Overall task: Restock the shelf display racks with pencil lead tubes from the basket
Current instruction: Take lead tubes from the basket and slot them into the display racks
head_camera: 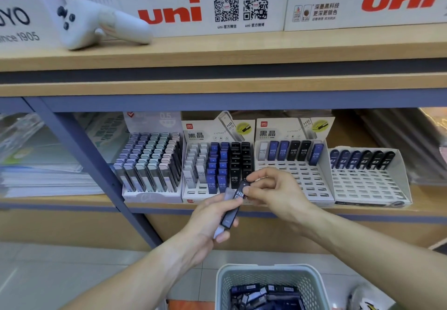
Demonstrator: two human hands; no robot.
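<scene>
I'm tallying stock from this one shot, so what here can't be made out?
- Basket: cut off by the bottom edge, so its tube count is unknown.
- Tubes in the left hand: fingers cover them, number unclear.
- Black HB tube pinched by the right hand: label partly covered.
- Second rack: hands hide its front right slots.

my left hand (212, 215) curled shut in a fist-grip, right hand (271, 189) pinching thumb to forefinger, both forearms angled inward, hands touching
</scene>
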